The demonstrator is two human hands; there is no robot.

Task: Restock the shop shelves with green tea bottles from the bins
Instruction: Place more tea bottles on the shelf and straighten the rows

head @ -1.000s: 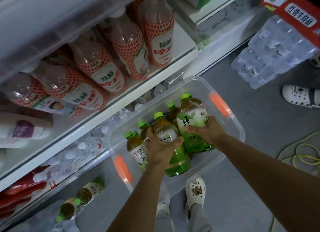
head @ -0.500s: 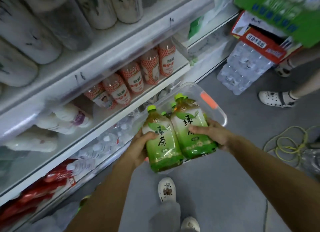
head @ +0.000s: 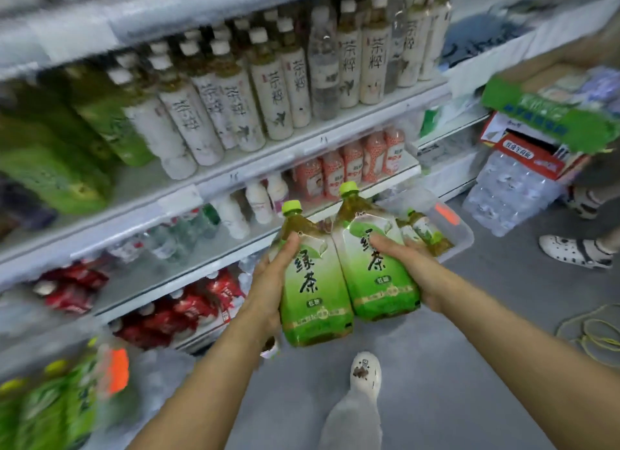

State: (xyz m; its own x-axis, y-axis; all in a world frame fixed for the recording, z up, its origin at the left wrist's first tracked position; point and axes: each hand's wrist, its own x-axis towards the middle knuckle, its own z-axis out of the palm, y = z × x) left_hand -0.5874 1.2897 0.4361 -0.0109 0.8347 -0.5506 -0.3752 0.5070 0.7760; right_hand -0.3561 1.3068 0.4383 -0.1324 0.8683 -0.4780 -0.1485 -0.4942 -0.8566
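**A:** Where are the bottles being held right now?

**B:** Both are hanging in the air in front of the shelves (head: 335, 137), upright, side by side and touching. The left grip (head: 271, 281) is curling round the left bottle (head: 315, 302) from nine o'clock. The right grip (head: 409, 265) is wrapping round the right bottle (head: 375, 275) from three o'clock.

**A:** How are they going to handle?

**B:** They are looking full, so I am judging each one fairly heavy for a single hand. The plastic is probably giving a little under a squeeze, and the glossy label may be sliding in a loose hold. Dropping one is likely meaning a dent, not a break.

**A:** So where should one be taking hold?

**B:** Around the mid body, where the fingers are lying now. The shoulder under the green cap is narrowing, so that is suiting a smaller wrap when pushing a bottle into a row.

**A:** And the rest of the stock?

**B:** More bottles are lying in the bin (head: 464, 234) at two o'clock from the hands. The green row (head: 50, 167) at ten o'clock is looking like the likely slot, though it is blurred.
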